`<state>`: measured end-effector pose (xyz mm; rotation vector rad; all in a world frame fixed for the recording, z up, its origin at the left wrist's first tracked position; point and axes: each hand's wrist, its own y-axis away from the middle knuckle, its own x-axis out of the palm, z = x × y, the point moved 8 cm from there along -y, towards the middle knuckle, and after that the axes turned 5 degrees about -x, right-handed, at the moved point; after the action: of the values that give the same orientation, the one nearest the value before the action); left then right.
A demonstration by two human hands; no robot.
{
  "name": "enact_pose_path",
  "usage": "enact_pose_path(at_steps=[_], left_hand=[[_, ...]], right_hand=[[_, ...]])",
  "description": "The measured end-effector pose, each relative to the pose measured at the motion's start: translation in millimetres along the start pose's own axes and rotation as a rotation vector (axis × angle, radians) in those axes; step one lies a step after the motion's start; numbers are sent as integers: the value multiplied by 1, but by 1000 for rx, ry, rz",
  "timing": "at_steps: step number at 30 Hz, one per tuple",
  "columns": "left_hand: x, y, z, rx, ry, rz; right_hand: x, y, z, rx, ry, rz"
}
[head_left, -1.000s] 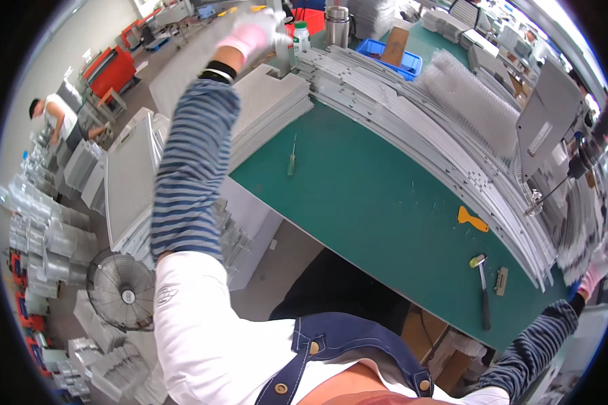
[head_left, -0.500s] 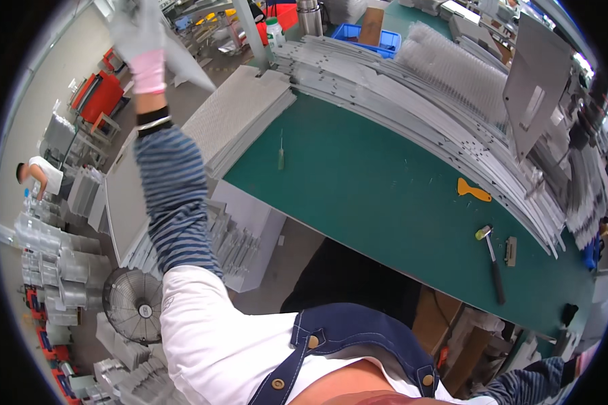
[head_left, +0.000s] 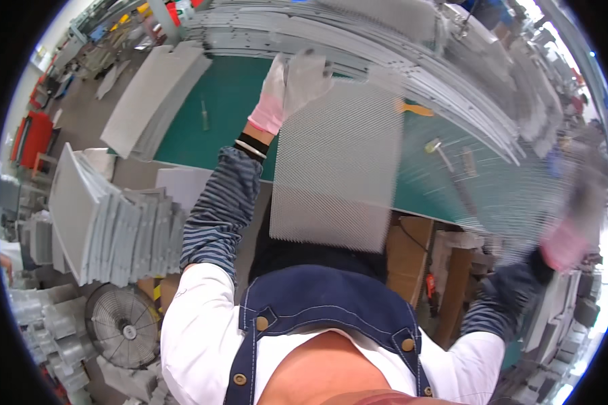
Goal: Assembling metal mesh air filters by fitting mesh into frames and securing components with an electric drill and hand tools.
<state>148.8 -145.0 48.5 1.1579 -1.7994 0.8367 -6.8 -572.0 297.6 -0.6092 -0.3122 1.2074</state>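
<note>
A grey wire-mesh panel point(head_left: 334, 169) reaches from over the green workbench point(head_left: 233, 88) past its front edge, in front of my body. My left hand point(head_left: 304, 84), in a whitish glove with a pink cuff, grips the panel at its upper left corner; its fingertips are slightly blurred. Far to the right, my right hand point(head_left: 571, 233) is smeared by motion, so its fingers cannot be made out. Between it and the bench stretches a blurred, see-through mesh sheet point(head_left: 507, 189). Through this sheet a hammer point(head_left: 446, 158) shows faintly. A yellow-orange scraper point(head_left: 415, 108) lies beyond the panel.
Long pale metal strips point(head_left: 439, 81) are piled along the bench's far side. A stack of flat panels point(head_left: 152, 94) stands at the bench's left end, near a screwdriver point(head_left: 205, 115). More framed panels point(head_left: 108, 216) lean at left, behind a floor fan point(head_left: 123, 325).
My left hand has come from the far upper left to the bench's middle, where the mesh panel now appears. My right arm has risen at the right, and the blurred sheet has come into view.
</note>
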Motion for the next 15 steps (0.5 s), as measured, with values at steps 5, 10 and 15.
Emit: enact_pose_path(at_steps=[5, 10, 15], left_hand=[[-76, -13, 19, -46, -248, -294], [-77, -29, 21, 40, -433, -162], [-39, -20, 19, 32, -218, -37]], right_hand=[[195, 116, -103, 538, -342, 494], [234, 154, -210, 714, -402, 451], [245, 159, -226, 824, -418, 434]])
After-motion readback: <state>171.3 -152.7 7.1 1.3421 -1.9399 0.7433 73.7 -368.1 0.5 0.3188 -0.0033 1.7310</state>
